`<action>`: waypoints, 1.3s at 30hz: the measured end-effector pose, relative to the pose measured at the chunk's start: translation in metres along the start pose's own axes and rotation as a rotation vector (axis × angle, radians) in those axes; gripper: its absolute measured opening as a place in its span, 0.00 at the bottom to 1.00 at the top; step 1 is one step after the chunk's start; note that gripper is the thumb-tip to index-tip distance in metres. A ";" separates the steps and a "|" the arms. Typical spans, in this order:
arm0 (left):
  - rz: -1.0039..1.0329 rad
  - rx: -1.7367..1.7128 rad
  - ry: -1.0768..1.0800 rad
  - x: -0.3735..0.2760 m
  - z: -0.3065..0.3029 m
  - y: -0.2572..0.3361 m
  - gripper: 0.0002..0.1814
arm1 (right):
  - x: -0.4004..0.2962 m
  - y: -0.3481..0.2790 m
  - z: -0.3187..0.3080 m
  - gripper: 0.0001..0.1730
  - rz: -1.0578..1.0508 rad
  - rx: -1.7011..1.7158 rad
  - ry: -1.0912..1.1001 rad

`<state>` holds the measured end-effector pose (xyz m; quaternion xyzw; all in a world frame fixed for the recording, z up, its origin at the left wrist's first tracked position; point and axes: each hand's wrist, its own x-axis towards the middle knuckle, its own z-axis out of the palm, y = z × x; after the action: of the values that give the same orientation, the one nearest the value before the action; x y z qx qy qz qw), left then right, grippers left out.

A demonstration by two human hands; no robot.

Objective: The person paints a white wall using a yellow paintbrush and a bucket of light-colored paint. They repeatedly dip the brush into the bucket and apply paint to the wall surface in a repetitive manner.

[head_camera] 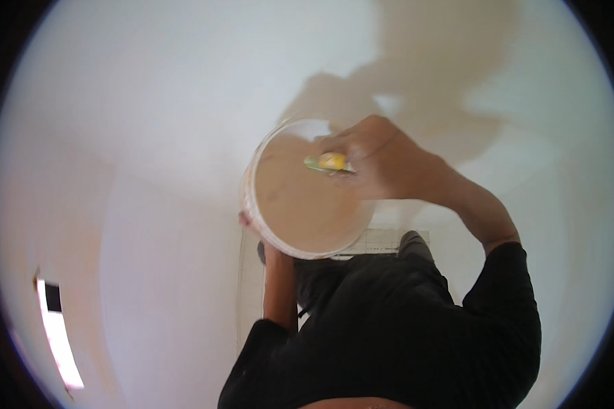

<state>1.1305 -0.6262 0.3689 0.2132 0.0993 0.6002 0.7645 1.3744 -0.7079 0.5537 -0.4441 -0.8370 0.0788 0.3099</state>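
Note:
A round white bucket [266,232] is held up in front of my body, its open top facing me and its inside looking beige-brown. My left hand [250,222] grips the bucket's outer left side, mostly hidden behind the wall. Over the bucket's right part, my right hand [371,158] is closed on a small tool with a yellow and green handle [331,161]. The tool is blurred, and its kind and working end cannot be told.
A pale wall [184,102] rises ahead, with shadows across its upper right. Below the bucket lies a light tiled surface [381,240] near my shoe [414,245]. A bright narrow opening [61,342] shows at the lower left.

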 end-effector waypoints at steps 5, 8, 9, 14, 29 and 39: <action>-0.104 0.054 -0.032 0.010 0.142 -0.310 0.45 | -0.218 0.185 -0.189 0.18 -0.035 -0.313 0.192; -0.087 0.064 -0.029 0.004 0.226 -0.490 0.45 | -0.334 0.292 -0.321 0.10 -0.104 -0.125 0.221; -0.110 0.068 -0.028 -0.005 0.255 -0.548 0.44 | -0.377 0.314 -0.359 0.09 -0.095 -0.096 0.210; -0.065 0.065 0.018 -0.088 0.391 -0.791 0.44 | -0.580 0.401 -0.528 0.12 0.005 0.362 -0.020; -0.014 0.119 0.037 -0.323 0.879 -1.484 0.44 | -1.204 0.609 -1.118 0.09 -0.022 -0.154 0.255; -0.148 0.069 0.160 -0.408 1.052 -1.866 0.43 | -1.553 0.709 -1.405 0.16 0.178 0.253 0.275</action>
<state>3.0873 -1.5877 0.4316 0.1829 0.1963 0.5535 0.7884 3.3363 -1.7192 0.6858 -0.4804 -0.7276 0.1489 0.4665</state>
